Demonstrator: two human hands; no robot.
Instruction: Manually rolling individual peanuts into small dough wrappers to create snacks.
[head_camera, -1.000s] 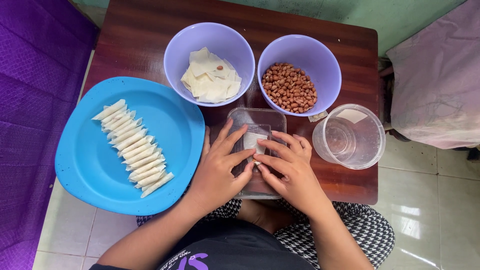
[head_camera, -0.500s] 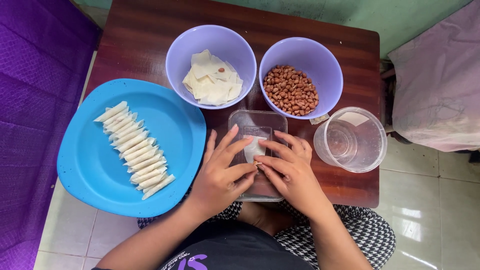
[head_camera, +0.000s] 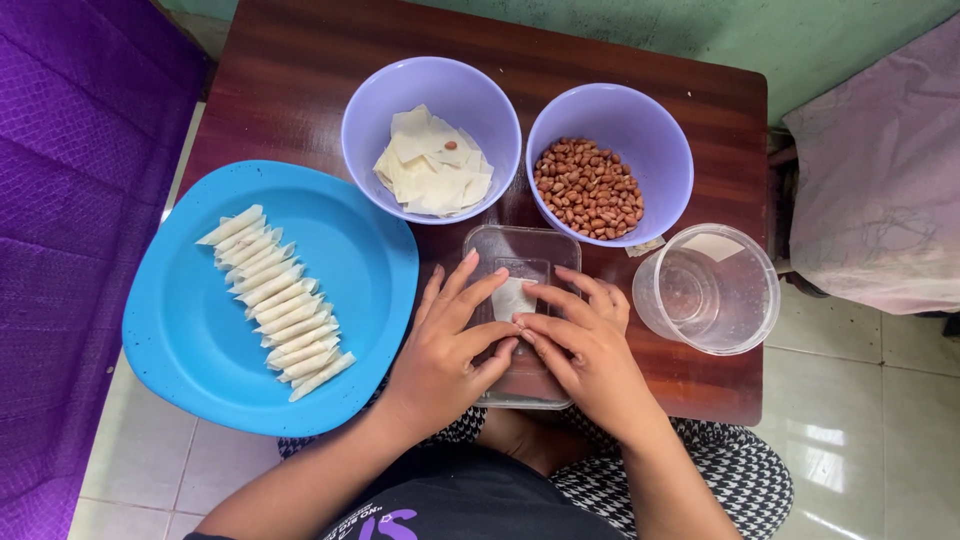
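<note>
My left hand (head_camera: 447, 345) and my right hand (head_camera: 580, 340) rest side by side on a clear rectangular plastic lid (head_camera: 520, 258) at the table's near edge. Between their fingertips they pinch a small pale dough wrapper (head_camera: 511, 297) that lies on the lid. A lilac bowl (head_camera: 360, 120) of square wrappers (head_camera: 432, 165) stands just beyond the lid, to the left. A second lilac bowl (head_camera: 667, 135) holds peanuts (head_camera: 589, 187). On the blue plate (head_camera: 190, 350) to my left lies a row of several rolled white wrappers (head_camera: 275, 300).
A clear round plastic container (head_camera: 712, 288) stands right of my hands near the table's right edge. The dark wooden table (head_camera: 300, 80) is small. A purple cloth (head_camera: 70, 200) hangs at left, a pinkish cloth (head_camera: 880, 170) at right, tiled floor below.
Both hands stay on the lid; the fingers have drawn closer together over the wrapper, folding it a little narrower.
</note>
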